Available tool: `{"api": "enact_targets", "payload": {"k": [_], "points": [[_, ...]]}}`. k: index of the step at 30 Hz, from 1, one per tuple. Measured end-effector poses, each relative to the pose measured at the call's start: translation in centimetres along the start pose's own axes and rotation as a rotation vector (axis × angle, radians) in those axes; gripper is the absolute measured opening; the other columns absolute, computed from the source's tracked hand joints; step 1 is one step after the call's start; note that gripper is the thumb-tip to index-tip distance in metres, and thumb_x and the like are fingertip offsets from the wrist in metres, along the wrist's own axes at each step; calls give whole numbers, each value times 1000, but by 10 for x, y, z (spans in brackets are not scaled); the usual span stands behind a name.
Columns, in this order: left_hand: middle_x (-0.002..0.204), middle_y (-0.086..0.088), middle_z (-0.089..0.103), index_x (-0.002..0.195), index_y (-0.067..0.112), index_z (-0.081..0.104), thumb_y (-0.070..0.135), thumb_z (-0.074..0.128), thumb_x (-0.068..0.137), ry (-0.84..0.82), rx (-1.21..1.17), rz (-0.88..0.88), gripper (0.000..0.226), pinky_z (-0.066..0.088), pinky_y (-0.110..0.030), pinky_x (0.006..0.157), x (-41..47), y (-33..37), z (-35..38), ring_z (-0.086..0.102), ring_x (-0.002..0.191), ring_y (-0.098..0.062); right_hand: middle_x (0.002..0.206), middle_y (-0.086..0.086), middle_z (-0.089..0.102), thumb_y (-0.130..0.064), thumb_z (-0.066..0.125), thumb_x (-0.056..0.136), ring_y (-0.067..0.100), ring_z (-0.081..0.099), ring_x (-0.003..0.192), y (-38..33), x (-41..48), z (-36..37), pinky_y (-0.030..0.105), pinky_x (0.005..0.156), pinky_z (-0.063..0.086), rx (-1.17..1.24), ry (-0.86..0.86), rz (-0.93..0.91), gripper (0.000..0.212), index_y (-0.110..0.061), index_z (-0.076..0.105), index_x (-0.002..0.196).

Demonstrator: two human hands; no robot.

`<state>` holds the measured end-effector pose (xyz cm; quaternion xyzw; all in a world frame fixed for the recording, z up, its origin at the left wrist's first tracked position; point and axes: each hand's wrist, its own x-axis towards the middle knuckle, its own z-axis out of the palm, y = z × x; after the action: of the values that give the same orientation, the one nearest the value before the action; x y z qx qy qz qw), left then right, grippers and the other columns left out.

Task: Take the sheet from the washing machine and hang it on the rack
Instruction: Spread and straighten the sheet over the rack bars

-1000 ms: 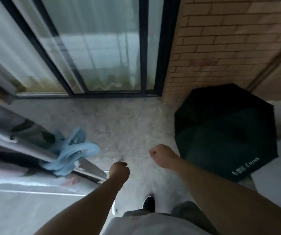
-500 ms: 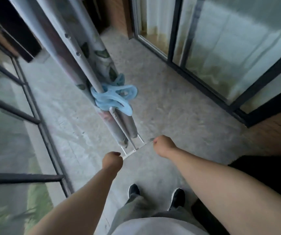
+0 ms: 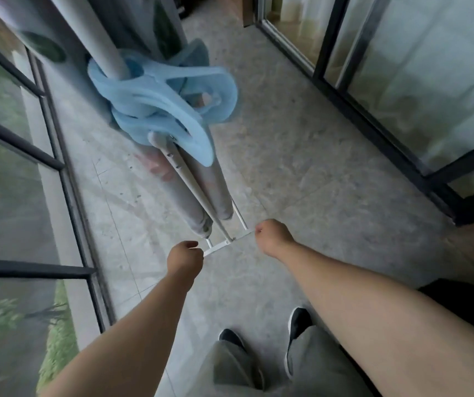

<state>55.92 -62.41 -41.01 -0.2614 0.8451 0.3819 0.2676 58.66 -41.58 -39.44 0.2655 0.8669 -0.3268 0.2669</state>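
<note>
A white metal drying rack [image 3: 192, 190], folded up, runs from the top left down to its thin end bar [image 3: 224, 246] in front of me. My left hand [image 3: 184, 257] grips the left end of that bar and my right hand [image 3: 273, 236] grips the right end. A grey sheet with a leaf print [image 3: 212, 193] hangs over the rack's rails in long folds. Several light blue plastic hangers [image 3: 167, 101] are bunched round the rack's upper tube. No washing machine is in view.
I stand on a narrow stone-tiled balcony [image 3: 301, 167]. A black railing [image 3: 69, 179] with greenery beyond runs along the left. Black-framed sliding glass doors [image 3: 402, 90] line the right. My two black shoes [image 3: 297, 325] are below, and something black [image 3: 465, 305] lies at the right edge.
My view has swung left from the brick wall and black umbrella to look along the rack. Both hands keep their grip on the end bar, and the rack now looms closer.
</note>
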Motion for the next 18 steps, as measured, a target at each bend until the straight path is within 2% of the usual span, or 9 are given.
{"api": "enact_targets", "payload": {"k": [3, 5, 7, 9, 11, 12, 14, 16, 18], "points": [[97, -10, 70, 131, 14, 59, 6, 53, 85, 52, -38, -34, 46, 41, -24, 53, 46, -20, 36, 59, 65, -20, 99, 20, 65, -13, 47, 96, 28, 63, 93, 18, 63, 33, 23, 72, 37, 83, 14, 46, 21, -7, 66, 91], [96, -13, 68, 137, 11, 51, 8, 58, 87, 70, -89, -80, 51, 44, -26, 56, 82, -39, 62, 61, 66, -19, 95, 13, 56, -13, 46, 97, 20, 52, 88, 36, 115, 66, 22, 76, 40, 184, -18, 63, 13, -14, 56, 90], [103, -13, 67, 143, 10, 43, 16, 68, 84, 89, -151, -92, 64, 51, -30, 69, 120, -60, 86, 66, 83, -24, 105, 10, 61, -15, 46, 97, 21, 58, 95, 52, 164, 104, 28, 91, 50, 374, -87, 99, 8, -19, 53, 98], [106, -13, 67, 145, 11, 38, 21, 76, 79, 72, -250, -79, 77, 54, -36, 83, 153, -74, 102, 67, 97, -27, 119, 14, 66, -17, 49, 95, 27, 64, 100, 58, 204, 134, 40, 95, 54, 585, -125, 141, 17, -15, 61, 106], [99, -12, 67, 140, 8, 42, 10, 72, 84, 22, -399, -61, 63, 54, -34, 76, 184, -85, 118, 67, 90, -24, 110, 14, 68, -19, 51, 95, 26, 62, 85, 56, 236, 159, 37, 83, 57, 808, -154, 172, 24, -6, 63, 113], [95, -13, 66, 128, 5, 50, 3, 66, 87, 9, -487, -78, 43, 50, -30, 67, 193, -88, 123, 65, 82, -22, 103, 12, 66, -22, 52, 96, 25, 60, 81, 53, 247, 168, 35, 79, 55, 909, -173, 189, 24, -6, 61, 113], [85, -15, 62, 103, 1, 56, -5, 51, 89, -52, -720, -151, 15, 41, -25, 56, 214, -95, 132, 59, 68, -19, 108, 9, 61, -31, 51, 99, 27, 59, 95, 46, 268, 182, 40, 86, 53, 1055, -216, 201, 25, -13, 57, 115], [79, -14, 61, 101, -1, 53, -3, 41, 90, -137, -1000, -219, 16, 40, -24, 49, 232, -104, 139, 58, 62, -18, 116, 7, 60, -31, 45, 101, 29, 56, 108, 43, 284, 196, 44, 91, 48, 1199, -287, 188, 17, -22, 51, 115], [77, -12, 60, 102, -1, 53, 7, 38, 95, -177, -1165, -241, 19, 40, -23, 46, 246, -111, 141, 56, 58, -18, 111, 7, 65, -28, 41, 102, 29, 59, 103, 42, 298, 208, 42, 86, 46, 1312, -342, 183, 19, -19, 52, 114]]}}
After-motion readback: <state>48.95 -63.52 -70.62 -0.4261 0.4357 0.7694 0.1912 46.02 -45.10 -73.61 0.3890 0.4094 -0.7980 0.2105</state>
